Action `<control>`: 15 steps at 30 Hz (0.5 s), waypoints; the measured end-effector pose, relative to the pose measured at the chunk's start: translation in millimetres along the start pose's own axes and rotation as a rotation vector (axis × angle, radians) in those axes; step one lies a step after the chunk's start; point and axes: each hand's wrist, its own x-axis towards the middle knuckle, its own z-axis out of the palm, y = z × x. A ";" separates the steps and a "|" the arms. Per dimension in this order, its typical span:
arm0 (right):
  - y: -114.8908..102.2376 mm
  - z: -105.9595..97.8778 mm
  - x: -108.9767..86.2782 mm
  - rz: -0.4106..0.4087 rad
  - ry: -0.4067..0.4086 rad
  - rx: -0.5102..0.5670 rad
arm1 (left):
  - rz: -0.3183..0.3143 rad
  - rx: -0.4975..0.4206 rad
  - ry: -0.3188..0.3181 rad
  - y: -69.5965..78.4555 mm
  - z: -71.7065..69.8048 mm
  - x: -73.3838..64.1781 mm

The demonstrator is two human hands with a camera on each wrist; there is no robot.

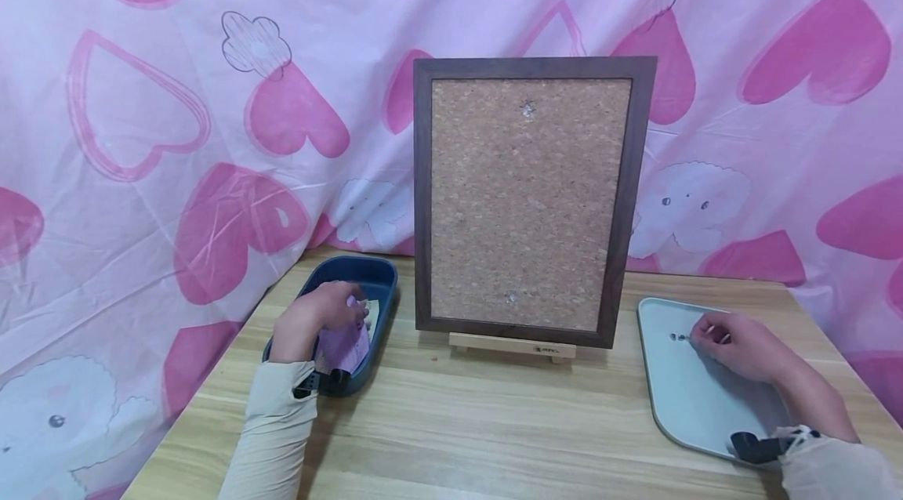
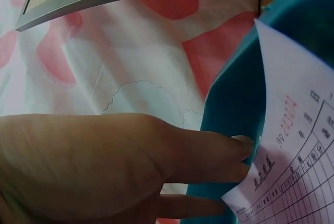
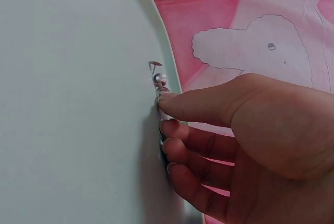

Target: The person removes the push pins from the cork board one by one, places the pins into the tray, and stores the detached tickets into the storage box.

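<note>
My left hand [image 1: 324, 308] reaches into a dark blue tray [image 1: 381, 273]. Its fingertips meet the edge of a pale purple receipt slip [image 2: 308, 145], printed with a grid and a red number, which bows there; I cannot tell whether they pinch it. A cream paper [image 1: 374, 316] lies beside the slip. Over a pale green tray [image 1: 694, 406], my right hand [image 1: 744, 347] has curled fingers, with thumb and forefinger pinching at a silver thumbtack [image 3: 163, 90]. Two more thumbtacks [image 3: 160, 79] lie just beyond, near the tray's rim.
Between the trays a dark-framed corkboard [image 1: 522, 202] leans on a small wooden stand [image 1: 508, 346]. It bears small silvery spots [image 1: 528, 109] near the top and bottom. Behind the wooden table [image 1: 494, 422] hangs a pink heart-patterned cloth [image 1: 296, 112].
</note>
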 end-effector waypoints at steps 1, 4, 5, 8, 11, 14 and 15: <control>-0.1 -0.1 0.0 0.002 -0.003 -0.003 | -0.006 0.007 -0.001 0.0 0.2 0.0; -0.3 -0.5 0.4 0.014 -0.005 -0.011 | -0.022 0.031 0.002 1.1 0.5 -0.8; -0.8 -0.8 0.4 0.018 -0.006 -0.013 | -0.030 0.033 0.000 1.4 0.2 -0.9; -2.1 -1.6 0.8 0.032 -0.009 -0.016 | -0.008 0.038 0.005 -8.4 5.6 8.9; -2.5 -1.4 0.9 0.038 -0.009 -0.017 | 0.028 0.057 0.021 -24.0 13.3 24.5; -2.3 -1.3 0.9 0.040 -0.010 -0.017 | 0.047 0.064 0.038 -28.9 15.5 29.5; -2.3 -1.3 0.8 0.043 -0.010 -0.015 | 0.040 0.049 0.025 -22.1 10.6 23.9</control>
